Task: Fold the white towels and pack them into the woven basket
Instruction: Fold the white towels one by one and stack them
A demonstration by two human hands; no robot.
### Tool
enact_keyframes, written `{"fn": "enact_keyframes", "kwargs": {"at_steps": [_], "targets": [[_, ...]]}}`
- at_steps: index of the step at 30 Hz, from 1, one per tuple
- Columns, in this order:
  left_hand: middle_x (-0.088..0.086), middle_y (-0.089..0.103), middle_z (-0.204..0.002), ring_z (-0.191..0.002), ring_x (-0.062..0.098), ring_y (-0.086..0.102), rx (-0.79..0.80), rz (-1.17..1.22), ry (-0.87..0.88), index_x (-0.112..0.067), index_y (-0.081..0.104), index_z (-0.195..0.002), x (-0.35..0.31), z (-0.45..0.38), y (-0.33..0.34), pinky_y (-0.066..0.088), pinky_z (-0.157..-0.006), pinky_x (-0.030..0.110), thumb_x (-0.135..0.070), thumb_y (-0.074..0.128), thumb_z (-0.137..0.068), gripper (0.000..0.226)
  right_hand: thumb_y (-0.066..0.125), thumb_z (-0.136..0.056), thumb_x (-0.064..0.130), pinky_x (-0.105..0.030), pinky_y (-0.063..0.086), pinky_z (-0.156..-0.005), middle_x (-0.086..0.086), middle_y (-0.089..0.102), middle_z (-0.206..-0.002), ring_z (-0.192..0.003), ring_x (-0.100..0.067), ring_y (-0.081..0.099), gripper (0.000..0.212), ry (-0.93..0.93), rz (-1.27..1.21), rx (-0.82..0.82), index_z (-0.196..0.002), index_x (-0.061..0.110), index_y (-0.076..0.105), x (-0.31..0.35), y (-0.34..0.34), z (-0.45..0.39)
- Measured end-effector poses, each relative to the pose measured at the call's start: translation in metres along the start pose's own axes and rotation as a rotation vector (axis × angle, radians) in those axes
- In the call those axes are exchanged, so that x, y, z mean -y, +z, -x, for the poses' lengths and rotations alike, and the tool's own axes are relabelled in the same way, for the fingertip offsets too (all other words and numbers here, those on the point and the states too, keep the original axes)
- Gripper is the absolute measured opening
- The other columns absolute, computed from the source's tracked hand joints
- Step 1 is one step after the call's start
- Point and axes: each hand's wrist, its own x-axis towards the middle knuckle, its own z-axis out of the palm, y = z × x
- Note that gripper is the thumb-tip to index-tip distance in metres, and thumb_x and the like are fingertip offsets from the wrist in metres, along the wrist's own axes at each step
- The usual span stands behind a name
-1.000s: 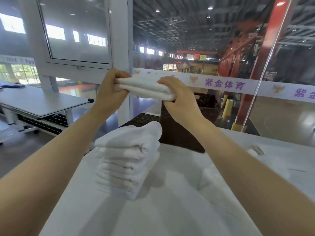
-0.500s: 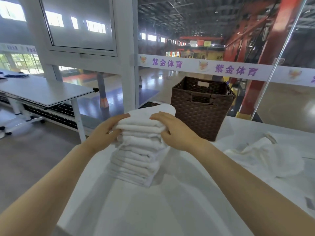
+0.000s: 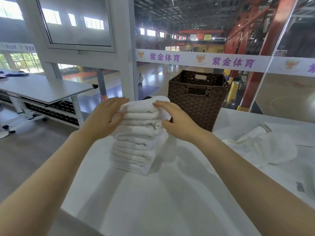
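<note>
Hands, two: left grip (image 3: 104, 120), right grip (image 3: 177, 120) spread against one towel stack (image 3: 136, 142), one basket (image 3: 197, 97)

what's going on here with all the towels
A person is stacking folded white towels on a cloth-covered table. The left hand and right hand rest on either side of the top of the stack. The woven basket stands behind the stack; no towels show in it. A loose unfolded towel lies to the right.
</note>
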Motion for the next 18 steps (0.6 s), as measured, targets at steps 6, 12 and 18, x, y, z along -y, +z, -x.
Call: {"fn": "enact_keyframes", "kwargs": {"at_steps": [6, 12, 18], "targets": [[-0.001, 0.05, -0.141, -0.132, 0.02, 0.042, -0.008, -0.079, 0.142, -0.022, 0.046, -0.14, -0.064, -0.023, 0.013, 0.023, -0.109, 0.028, -0.034, 0.037, -0.091, 0.051, 0.049, -0.093, 0.005, -0.002, 0.025, -0.096, 0.015, 0.041, -0.142, -0.129, 0.002, 0.035, 0.057, 0.106, -0.032, -0.085, -0.142, 0.032, 0.044, -0.019, -0.027, 0.044], [0.0, 0.051, -0.142, -0.136, 0.017, 0.038, 0.009, -0.065, 0.32, -0.018, 0.051, -0.137, -0.145, -0.03, 0.064, 0.012, -0.114, 0.018, -0.018, 0.05, -0.091, 0.046, 0.048, -0.097, 0.011, -0.014, 0.028, -0.102, 0.018, 0.048, -0.135, -0.123, 0.003, 0.04, 0.045, 0.269, -0.013, -0.139, -0.138, 0.029, 0.047, -0.061, -0.052, 0.125], [-0.001, 0.054, -0.14, -0.134, 0.017, 0.044, 0.163, 0.116, 0.365, -0.021, 0.053, -0.136, -0.207, -0.009, 0.15, 0.029, -0.115, 0.032, -0.024, 0.05, -0.091, 0.045, 0.049, -0.093, 0.008, -0.015, 0.032, -0.101, 0.02, 0.053, -0.133, -0.125, 0.001, 0.045, 0.043, 0.504, -0.064, -0.225, -0.126, 0.035, 0.053, -0.112, -0.066, 0.224]]}}
